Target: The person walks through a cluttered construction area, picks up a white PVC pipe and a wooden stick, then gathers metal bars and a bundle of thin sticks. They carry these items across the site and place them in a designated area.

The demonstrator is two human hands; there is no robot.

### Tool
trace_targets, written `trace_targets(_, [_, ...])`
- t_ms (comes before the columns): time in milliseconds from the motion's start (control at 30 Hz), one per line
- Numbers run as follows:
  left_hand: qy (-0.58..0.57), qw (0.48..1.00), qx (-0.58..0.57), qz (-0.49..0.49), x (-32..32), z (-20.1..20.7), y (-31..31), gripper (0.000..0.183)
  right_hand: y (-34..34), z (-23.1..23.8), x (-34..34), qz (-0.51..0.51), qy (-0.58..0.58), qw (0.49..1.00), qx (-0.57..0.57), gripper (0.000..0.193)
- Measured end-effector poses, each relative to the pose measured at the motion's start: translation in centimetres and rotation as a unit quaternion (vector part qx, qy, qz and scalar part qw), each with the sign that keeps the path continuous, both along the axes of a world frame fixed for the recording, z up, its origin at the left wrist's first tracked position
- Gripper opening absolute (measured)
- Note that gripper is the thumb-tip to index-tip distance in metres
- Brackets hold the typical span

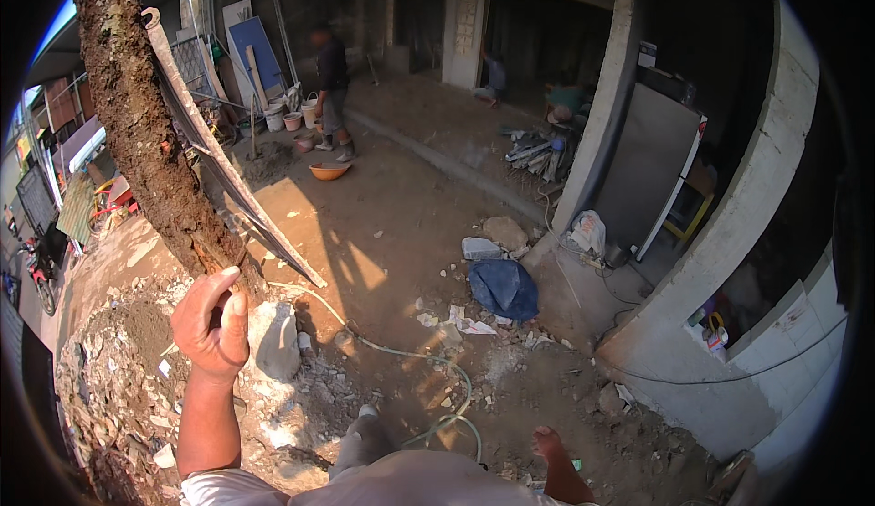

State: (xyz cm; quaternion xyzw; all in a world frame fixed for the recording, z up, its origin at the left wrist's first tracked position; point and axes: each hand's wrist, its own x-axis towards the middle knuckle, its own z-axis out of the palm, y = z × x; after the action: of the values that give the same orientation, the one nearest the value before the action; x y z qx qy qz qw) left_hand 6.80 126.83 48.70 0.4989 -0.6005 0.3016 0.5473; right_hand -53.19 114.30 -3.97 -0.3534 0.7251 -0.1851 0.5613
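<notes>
My left hand (214, 324) is raised in front of the tree trunk (155, 132), its fingers curled toward the thumb as in a pinch. Whatever may be between the fingertips is too small to make out. Low at my side hangs my right hand (548, 442), seen small and from above, its fingers mostly hidden. A rough board (228, 169) leans along the trunk. Beneath my left hand lie a grey stone block (275, 342) and broken rubble (118, 360). A pale green hose (410, 354) winds over the dirt ahead of my feet.
A person (330, 87) stands beyond an orange basin (330, 171), near several buckets (274, 118). Other people crouch farther back. A dark blue sheet (503, 289) lies beside stones. Concrete pillars (597, 96) and a grey refrigerator (643, 160) stand on the right, with cables on the ground.
</notes>
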Motion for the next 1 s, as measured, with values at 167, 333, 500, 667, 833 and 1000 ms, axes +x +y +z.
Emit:
trace_targets(167, [0.33, 0.931, 0.147, 0.051, 15.8, -18.5, -8.3, 0.023, -6.8, -3.3, 13.4, 0.074, -0.008, 0.995, 0.066, 0.037])
trace_targets(333, [0.361, 0.85, 0.348, 0.163, 28.5, -37.5, -12.9, 0.026, -13.7, -5.4, 19.0, 0.283, 0.094, 0.951, 0.079, 0.044])
trace_targets(500, [0.341, 0.785, 0.494, 0.152, 34.3, -40.8, -14.8, 0.029, -22.2, -3.6, 27.1, 0.164, 0.07, 0.979, 0.104, 0.041])
trace_targets(667, [0.392, 0.785, 0.468, 0.103, 39.2, -41.2, -22.1, 0.028, -31.7, -3.5, 30.3, 0.262, 0.168, 0.945, -0.103, 0.042])
trace_targets(833, [0.459, 0.742, 0.473, 0.122, 43.5, -43.9, -24.2, 0.031, -37.6, -2.8, 38.0, 0.257, 0.169, 0.951, -0.017, 0.043])
trace_targets(1000, [0.544, 0.659, 0.503, 0.131, 43.9, -43.5, -31.0, 0.029, -43.2, -4.0, 41.4, 0.278, 0.171, 0.939, 0.112, 0.044])
